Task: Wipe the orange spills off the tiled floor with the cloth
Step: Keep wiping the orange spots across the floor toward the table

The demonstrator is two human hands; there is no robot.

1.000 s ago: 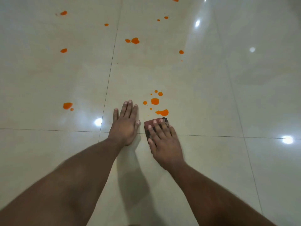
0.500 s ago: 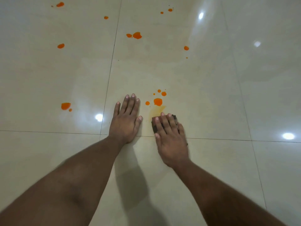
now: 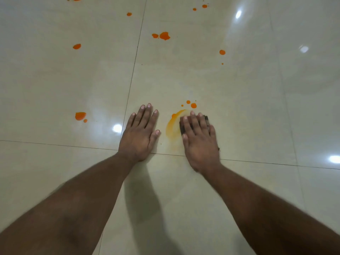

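Note:
My right hand lies flat on a small dark cloth, pressing it to the glossy cream tiled floor; only the cloth's edges show past my fingers. A curved orange smear runs just left of the cloth. Small orange drops sit just beyond my fingertips. My left hand rests flat on the tile, fingers spread, holding nothing. More orange spills lie farther off: a large spot to the left, a blot ahead, one at upper left, one at upper right.
Grout lines cross the floor: one runs sideways under my wrists, another runs away from me left of my left hand. Bright ceiling-light reflections dot the tiles. Tiny orange specks sit near the top edge.
My right hand has pushed the cloth forward and to the right over the nearest orange blots, turning them into a pale curved smear. The left hand has stayed planted.

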